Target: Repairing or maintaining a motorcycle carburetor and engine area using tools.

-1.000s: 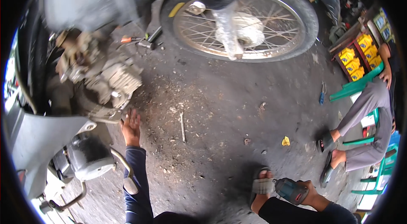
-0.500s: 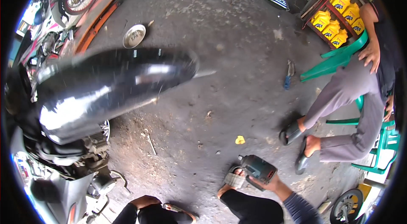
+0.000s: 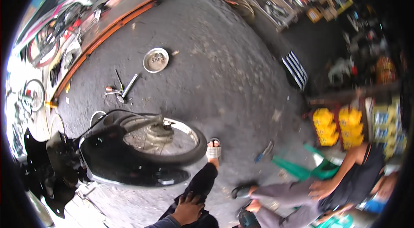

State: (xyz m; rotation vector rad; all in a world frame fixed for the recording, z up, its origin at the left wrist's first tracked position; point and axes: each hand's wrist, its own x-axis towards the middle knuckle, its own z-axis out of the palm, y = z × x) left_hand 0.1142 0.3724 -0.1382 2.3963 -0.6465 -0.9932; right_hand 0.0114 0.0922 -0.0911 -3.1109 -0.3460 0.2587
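Note:
My left hand point(image 3: 188, 209) lies open on my black-clothed leg, its fingers spread over the knee. At the lower edge shows a dark cordless power drill point(image 3: 248, 218), partly cut off; my right hand is outside the picture. In front and to the left stands a motorcycle with a glossy black fender point(image 3: 116, 159) and a wheel point(image 3: 196, 141) with a pale, dirty rim. My sandalled foot point(image 3: 214, 150) is on the floor just right of that wheel.
A person point(image 3: 345, 185) sits on a green chair point(image 3: 297, 167) at the right. Pliers with blue handles point(image 3: 264, 152) lie nearby. Beyond the wheel are hand tools point(image 3: 125, 90) and a metal bowl point(image 3: 155, 60) of small parts. An orange-edged ramp point(image 3: 103, 34) and yellow bottles point(image 3: 325, 126) flank the floor.
My view has swung to the right, and the motorcycle's wheel now shows. The drill, earlier held in my right hand, now appears at the lower edge. My left hand stays on my leg.

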